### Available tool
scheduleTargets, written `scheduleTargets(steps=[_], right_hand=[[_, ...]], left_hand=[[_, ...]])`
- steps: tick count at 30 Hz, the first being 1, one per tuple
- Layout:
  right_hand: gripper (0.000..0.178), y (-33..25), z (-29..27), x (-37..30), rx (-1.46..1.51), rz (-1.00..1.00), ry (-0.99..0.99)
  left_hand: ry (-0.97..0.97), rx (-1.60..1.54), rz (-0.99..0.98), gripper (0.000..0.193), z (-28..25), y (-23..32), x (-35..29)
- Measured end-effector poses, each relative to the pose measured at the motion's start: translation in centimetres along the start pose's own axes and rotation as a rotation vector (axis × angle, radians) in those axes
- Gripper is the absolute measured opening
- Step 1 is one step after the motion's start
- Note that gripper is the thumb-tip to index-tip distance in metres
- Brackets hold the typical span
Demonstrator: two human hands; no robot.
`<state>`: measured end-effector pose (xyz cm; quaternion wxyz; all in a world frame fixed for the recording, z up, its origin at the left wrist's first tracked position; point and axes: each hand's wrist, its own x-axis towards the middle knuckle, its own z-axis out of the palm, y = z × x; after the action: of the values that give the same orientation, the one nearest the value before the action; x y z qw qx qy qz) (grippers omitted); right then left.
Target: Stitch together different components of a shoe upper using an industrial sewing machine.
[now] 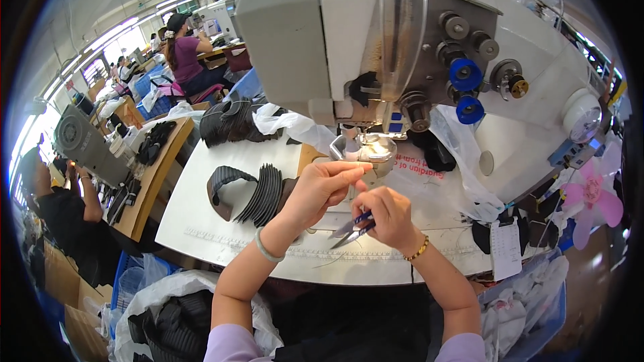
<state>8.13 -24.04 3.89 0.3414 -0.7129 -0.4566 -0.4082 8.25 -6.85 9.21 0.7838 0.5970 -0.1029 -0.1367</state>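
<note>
My left hand [329, 191] is raised just in front of the sewing machine's needle area, thumb and forefinger pressed together. What they pinch, if anything, is too fine to make out. Close beside it, my right hand [386, 214] is closed around small thread snips [354, 229] with dark blue handles, their blades pointing down and to the left over the table. The fingertips of both hands are near each other. Behind them stands the sewing machine [288, 40], with its presser foot area [369, 149] partly hidden by my hands.
On the white table [201, 214] lie a curved stack of black ribbed pieces [261, 194] and more black pieces [231, 121] behind. A white bag of black pieces [174, 322] sits below left. A pink fan [592, 192] stands right. Other people work at left.
</note>
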Motion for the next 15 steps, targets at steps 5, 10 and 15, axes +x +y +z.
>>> scheduleTargets(steps=[5, 10, 15], right_hand=[[0.032, -0.3, -3.1, -5.5, -0.162, 0.206, -0.125], [0.03, -0.4, -4.3, -11.8, -0.316, 0.417, -0.221], [0.035, -4.4, -8.3, -7.2, 0.728, 0.906, -0.085]], left_hand=[[0.091, 0.321, 0.174, 0.018, 0.6, -1.0, 0.1], [0.023, 0.594, 0.421, 0.014, -1.8, -3.1, -4.3], [-0.767, 0.99, 0.784, 0.005, 6.8, -7.2, -7.7]])
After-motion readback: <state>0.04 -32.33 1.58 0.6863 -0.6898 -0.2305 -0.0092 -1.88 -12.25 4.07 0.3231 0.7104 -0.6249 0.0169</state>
